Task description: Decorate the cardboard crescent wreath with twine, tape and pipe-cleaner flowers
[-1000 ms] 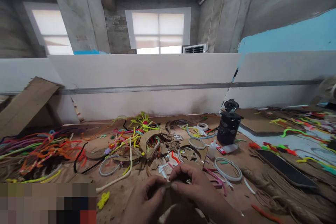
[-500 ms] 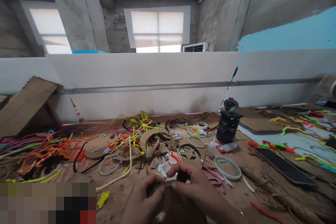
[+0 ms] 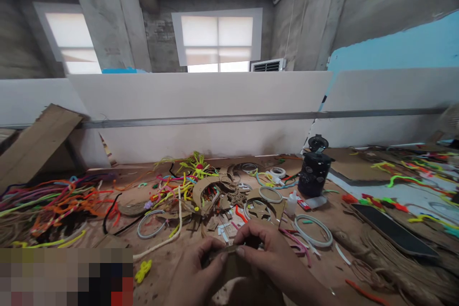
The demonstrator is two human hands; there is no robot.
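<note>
At the bottom middle, my left hand and my right hand face each other with thumbs and fingers pinched. Between them they hold the edge of a brown cardboard piece, whose lower part falls into shadow. Just beyond my fingers lie white paper scraps and a red pipe cleaner. A curved cardboard strip rests in the heap further back. To the right of my right hand is a white ring.
A black lidded cup stands at the back right, with a small white bottle beside it. A dark phone lies on the right. Colourful pipe cleaners pile up on the left, near a yellow knotted piece. A white partition closes off the back.
The view has shifted slightly, so the table's things sit a little further right. Both hands keep their pinch on the cardboard, and the right fingers have moved slightly rightward.
</note>
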